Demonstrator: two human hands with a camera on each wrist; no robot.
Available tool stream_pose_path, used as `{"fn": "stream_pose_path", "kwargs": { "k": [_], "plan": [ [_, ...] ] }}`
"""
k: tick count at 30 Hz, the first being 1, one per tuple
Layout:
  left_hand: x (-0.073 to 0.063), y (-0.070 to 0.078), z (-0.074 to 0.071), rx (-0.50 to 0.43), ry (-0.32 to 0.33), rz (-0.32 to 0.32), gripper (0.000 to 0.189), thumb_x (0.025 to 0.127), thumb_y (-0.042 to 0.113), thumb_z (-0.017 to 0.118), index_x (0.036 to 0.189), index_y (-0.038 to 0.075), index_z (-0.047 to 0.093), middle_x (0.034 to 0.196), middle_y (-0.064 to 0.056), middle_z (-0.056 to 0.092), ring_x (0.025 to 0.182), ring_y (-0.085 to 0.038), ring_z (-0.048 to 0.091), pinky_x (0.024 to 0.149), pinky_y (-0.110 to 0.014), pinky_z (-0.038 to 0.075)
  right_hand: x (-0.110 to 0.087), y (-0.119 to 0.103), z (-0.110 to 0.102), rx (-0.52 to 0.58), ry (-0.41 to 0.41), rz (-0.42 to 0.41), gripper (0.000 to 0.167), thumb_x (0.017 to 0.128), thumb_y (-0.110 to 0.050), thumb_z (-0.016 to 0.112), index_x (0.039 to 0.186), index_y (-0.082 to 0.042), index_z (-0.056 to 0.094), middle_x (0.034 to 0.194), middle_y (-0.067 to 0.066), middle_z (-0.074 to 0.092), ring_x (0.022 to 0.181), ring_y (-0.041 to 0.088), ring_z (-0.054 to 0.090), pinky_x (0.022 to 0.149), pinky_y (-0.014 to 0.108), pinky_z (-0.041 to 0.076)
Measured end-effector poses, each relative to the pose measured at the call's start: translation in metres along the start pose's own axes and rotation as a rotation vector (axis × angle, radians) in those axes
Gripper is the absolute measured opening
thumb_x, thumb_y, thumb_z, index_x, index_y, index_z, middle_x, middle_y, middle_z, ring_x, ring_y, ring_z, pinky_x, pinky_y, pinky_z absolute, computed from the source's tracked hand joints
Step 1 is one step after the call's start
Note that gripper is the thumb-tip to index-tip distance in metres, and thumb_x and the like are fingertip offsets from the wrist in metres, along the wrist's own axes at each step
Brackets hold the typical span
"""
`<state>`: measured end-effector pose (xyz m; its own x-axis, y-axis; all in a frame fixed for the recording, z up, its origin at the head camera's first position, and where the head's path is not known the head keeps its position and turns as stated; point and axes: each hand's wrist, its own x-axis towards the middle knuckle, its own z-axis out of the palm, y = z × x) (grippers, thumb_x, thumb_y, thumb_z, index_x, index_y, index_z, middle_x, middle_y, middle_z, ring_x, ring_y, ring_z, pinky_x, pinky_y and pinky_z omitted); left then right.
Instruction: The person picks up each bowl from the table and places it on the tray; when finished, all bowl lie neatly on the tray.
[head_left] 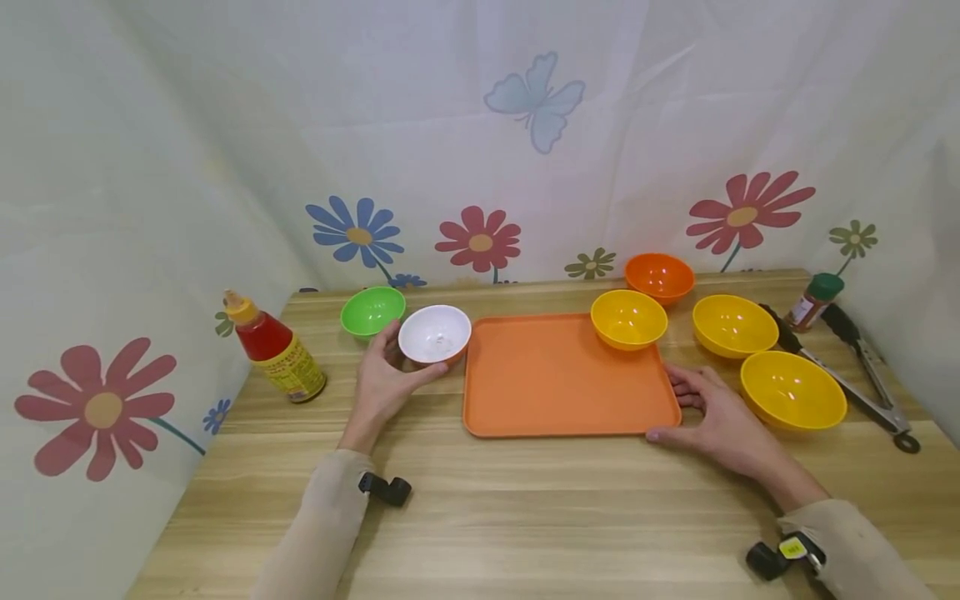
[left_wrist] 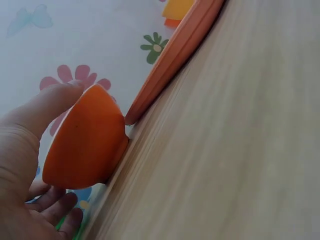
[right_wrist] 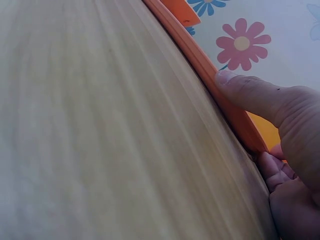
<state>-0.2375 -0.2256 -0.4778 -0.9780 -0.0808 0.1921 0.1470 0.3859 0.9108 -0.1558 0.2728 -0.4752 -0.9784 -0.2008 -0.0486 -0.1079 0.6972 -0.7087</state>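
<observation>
A small bowl, white inside (head_left: 435,332) and orange outside (left_wrist: 85,145), stands on the table just left of the orange tray (head_left: 562,392). My left hand (head_left: 385,382) holds this bowl from the front, thumb at the near right of its rim and fingers round its left side. At the tray's near right corner, my right hand (head_left: 712,417) grips the tray, the thumb (right_wrist: 245,90) on the front edge and the fingers curled by the right side. A yellow bowl (head_left: 628,321) sits over the tray's far right corner.
Behind the left hand is a green bowl (head_left: 372,312), with a red sauce bottle (head_left: 281,352) farther left. An orange bowl (head_left: 660,278) stands at the back. Right of the tray are two yellow bowls (head_left: 735,327), a green-capped jar (head_left: 814,302) and tongs (head_left: 862,392).
</observation>
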Motion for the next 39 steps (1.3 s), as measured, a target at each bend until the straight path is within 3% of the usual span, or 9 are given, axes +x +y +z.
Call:
{"fn": "stream_pose_path", "kwargs": {
  "k": [5, 12, 30, 39],
  "plan": [
    [0.010, -0.008, 0.006, -0.014, -0.013, 0.008, 0.120, 0.073, 0.028, 0.108, 0.170, 0.005, 0.040, 0.161, -0.015, 0.058, 0.145, -0.032, 0.058, 0.126, -0.048, 0.046, 0.000, -0.001, 0.000, 0.004, 0.003, -0.009, 0.115, 0.087, -0.055, 0.094, 0.172, -0.003, 0.037, 0.147, 0.016, 0.050, 0.128, 0.033, 0.067, 0.115, 0.058, 0.054],
    [0.017, -0.008, 0.009, 0.007, -0.014, -0.003, 0.118, 0.073, 0.031, 0.108, 0.168, 0.007, 0.043, 0.160, -0.013, 0.059, 0.146, -0.030, 0.057, 0.127, -0.048, 0.045, 0.000, 0.000, -0.001, 0.004, 0.007, 0.002, 0.117, 0.086, -0.058, 0.094, 0.172, -0.003, 0.037, 0.146, 0.017, 0.050, 0.129, 0.035, 0.066, 0.116, 0.061, 0.053],
    [0.014, -0.005, 0.008, -0.011, 0.007, -0.006, 0.115, 0.069, 0.034, 0.110, 0.164, 0.009, 0.050, 0.154, -0.012, 0.064, 0.138, -0.027, 0.063, 0.121, -0.044, 0.052, 0.000, -0.003, 0.000, 0.004, 0.005, 0.002, 0.116, 0.087, -0.056, 0.094, 0.172, -0.004, 0.037, 0.145, 0.016, 0.051, 0.128, 0.034, 0.066, 0.116, 0.061, 0.054],
    [0.013, 0.006, 0.014, -0.045, 0.022, 0.016, 0.107, 0.070, 0.030, 0.110, 0.161, 0.013, 0.055, 0.151, -0.009, 0.066, 0.135, -0.025, 0.064, 0.118, -0.041, 0.054, -0.001, 0.001, -0.001, -0.003, 0.006, 0.006, 0.117, 0.086, -0.062, 0.092, 0.172, -0.004, 0.037, 0.146, 0.015, 0.050, 0.129, 0.034, 0.067, 0.116, 0.060, 0.053]
  ]
}}
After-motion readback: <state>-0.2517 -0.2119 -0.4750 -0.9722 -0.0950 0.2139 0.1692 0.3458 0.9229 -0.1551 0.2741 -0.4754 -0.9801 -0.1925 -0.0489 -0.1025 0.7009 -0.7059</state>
